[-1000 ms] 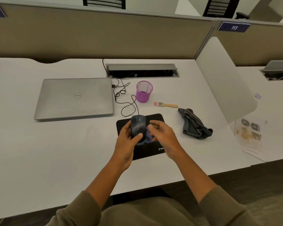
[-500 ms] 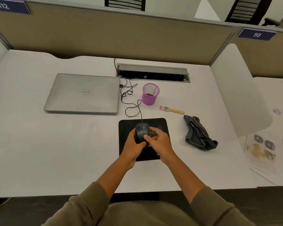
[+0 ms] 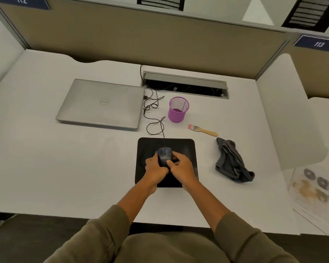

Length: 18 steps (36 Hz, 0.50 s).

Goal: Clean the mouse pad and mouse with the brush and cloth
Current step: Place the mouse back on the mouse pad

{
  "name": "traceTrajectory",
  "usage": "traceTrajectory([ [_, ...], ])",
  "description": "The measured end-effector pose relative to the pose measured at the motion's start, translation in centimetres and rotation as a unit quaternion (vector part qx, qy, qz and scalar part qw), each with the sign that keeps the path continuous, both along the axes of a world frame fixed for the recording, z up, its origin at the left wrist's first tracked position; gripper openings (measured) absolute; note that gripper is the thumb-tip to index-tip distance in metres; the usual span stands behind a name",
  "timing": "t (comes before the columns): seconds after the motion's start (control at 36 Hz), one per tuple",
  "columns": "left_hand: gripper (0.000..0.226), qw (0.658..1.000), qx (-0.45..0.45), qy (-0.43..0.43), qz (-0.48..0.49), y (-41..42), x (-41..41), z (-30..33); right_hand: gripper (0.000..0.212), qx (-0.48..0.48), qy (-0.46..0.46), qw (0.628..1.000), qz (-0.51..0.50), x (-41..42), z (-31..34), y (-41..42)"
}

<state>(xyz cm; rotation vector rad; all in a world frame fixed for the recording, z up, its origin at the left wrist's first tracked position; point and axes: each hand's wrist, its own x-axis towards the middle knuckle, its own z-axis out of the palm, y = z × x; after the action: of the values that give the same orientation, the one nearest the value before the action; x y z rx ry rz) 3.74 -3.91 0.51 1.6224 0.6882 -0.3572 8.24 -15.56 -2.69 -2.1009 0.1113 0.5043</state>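
A black wired mouse (image 3: 164,154) sits on the black mouse pad (image 3: 182,146) near the desk's front. My left hand (image 3: 155,168) grips the mouse from its left side. My right hand (image 3: 181,168) grips it from the right, thumb on its rear top. A small brush (image 3: 203,130) with a wooden handle and pink bristles lies beyond the pad to the right. A crumpled dark grey cloth (image 3: 233,162) lies right of the pad.
A shut silver laptop (image 3: 103,104) lies at the back left. A purple mesh cup (image 3: 178,109) stands behind the pad, with the mouse cable (image 3: 152,114) looping beside it. A cable tray (image 3: 186,85) is open at the rear. A white divider (image 3: 285,111) and papers (image 3: 311,188) are at right.
Both hands have closed in around the mouse; my right hand came off the pad onto the mouse's side. The view has tilted and pulled back.
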Motion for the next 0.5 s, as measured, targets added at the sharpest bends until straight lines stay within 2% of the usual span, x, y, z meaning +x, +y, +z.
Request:
traceTrajectory([
  [0.42, 0.076, 1.000, 0.022, 0.014, 0.003, 0.3, 0.7, -1.4, 0.033, -0.028, 0.009, 0.999, 0.021, 1.0, 0.2, -0.2],
  [0.5, 0.074, 0.995, 0.094, 0.019, 0.010, 0.3, 1.0, -2.0, 0.045, -0.033, 0.008, 0.999, 0.009, 1.9, 0.6, -0.4],
])
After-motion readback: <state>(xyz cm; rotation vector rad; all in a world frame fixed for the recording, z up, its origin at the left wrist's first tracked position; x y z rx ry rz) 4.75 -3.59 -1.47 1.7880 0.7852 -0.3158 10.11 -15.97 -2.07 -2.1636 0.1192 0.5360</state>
